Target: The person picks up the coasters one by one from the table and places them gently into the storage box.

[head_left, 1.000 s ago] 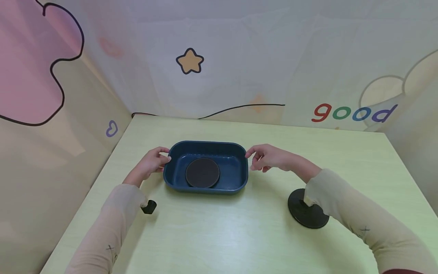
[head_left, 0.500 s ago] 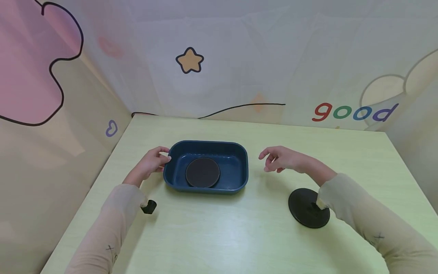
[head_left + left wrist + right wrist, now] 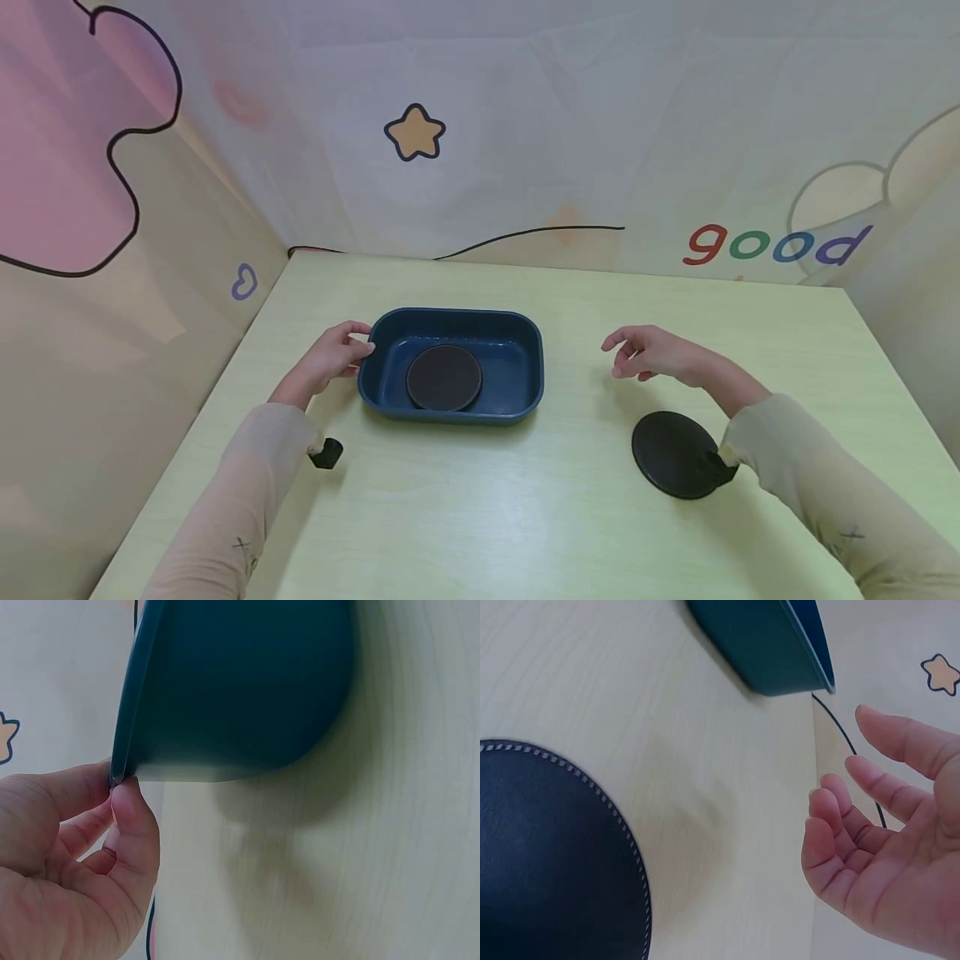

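Note:
A dark blue rectangular bin with rounded corners (image 3: 512, 367) stands on the table, and one round black coaster (image 3: 444, 378) lies inside it. At the bin's left end my left hand (image 3: 333, 354) pinches the rim between thumb and fingers, as the left wrist view shows on the bin's wall (image 3: 240, 690). My right hand (image 3: 660, 352) hovers to the right of the bin, apart from it, its fingers loosely bent and holding nothing. Below that hand a second round black coaster (image 3: 670, 454) lies on the table; its stitched edge shows in the right wrist view.
The pale wooden table (image 3: 450, 508) meets a printed cloth wall (image 3: 525, 150) at the back, with side walls left and right. A small black piece (image 3: 327, 453) sticks out under the left sleeve, and a similar one under the right sleeve overlaps the loose coaster's edge.
My right hand has come away from the bin's right end and moved to the right. The left hand, the bin and both coasters have stayed in place.

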A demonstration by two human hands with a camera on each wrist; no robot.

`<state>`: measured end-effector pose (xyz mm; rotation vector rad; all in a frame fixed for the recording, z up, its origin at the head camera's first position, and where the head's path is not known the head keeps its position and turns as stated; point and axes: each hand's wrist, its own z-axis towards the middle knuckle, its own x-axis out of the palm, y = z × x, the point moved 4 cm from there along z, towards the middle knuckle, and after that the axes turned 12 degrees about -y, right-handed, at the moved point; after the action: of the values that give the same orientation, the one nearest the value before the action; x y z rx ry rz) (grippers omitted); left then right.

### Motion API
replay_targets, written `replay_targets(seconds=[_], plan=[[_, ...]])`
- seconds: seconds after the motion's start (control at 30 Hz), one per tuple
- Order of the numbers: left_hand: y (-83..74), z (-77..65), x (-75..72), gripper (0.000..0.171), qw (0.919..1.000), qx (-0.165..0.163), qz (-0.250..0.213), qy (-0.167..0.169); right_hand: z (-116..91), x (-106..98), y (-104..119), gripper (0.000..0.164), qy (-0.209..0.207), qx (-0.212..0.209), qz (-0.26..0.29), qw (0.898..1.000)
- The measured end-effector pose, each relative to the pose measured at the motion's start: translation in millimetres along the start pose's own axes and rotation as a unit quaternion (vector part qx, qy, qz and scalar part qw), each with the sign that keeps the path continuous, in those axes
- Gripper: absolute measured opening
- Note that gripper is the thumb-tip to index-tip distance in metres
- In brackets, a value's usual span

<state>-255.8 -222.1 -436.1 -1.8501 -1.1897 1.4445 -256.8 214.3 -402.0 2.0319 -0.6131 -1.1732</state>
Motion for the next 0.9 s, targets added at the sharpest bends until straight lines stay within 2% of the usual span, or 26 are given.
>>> replay_targets(seconds=[0.17, 0.43, 0.9], plan=[[0.2, -0.1, -0.4, 0.042, 1.0000, 0.000, 0.002, 0.000, -6, -6, -14, 0.055, -0.002, 0.011, -0.008, 1.000], [0.0, 0.0, -0.7, 0.042, 1.0000, 0.000, 0.005, 0.001, -15, -12, -34, 0.047, -0.011, 0.032, -0.010, 0.999], [0.3, 0.5, 0.0, 0.042, 1.0000, -0.004, 0.007, 0.003, -27, -19, -72, 0.044, -0.023, 0.063, -0.011, 0.998]])
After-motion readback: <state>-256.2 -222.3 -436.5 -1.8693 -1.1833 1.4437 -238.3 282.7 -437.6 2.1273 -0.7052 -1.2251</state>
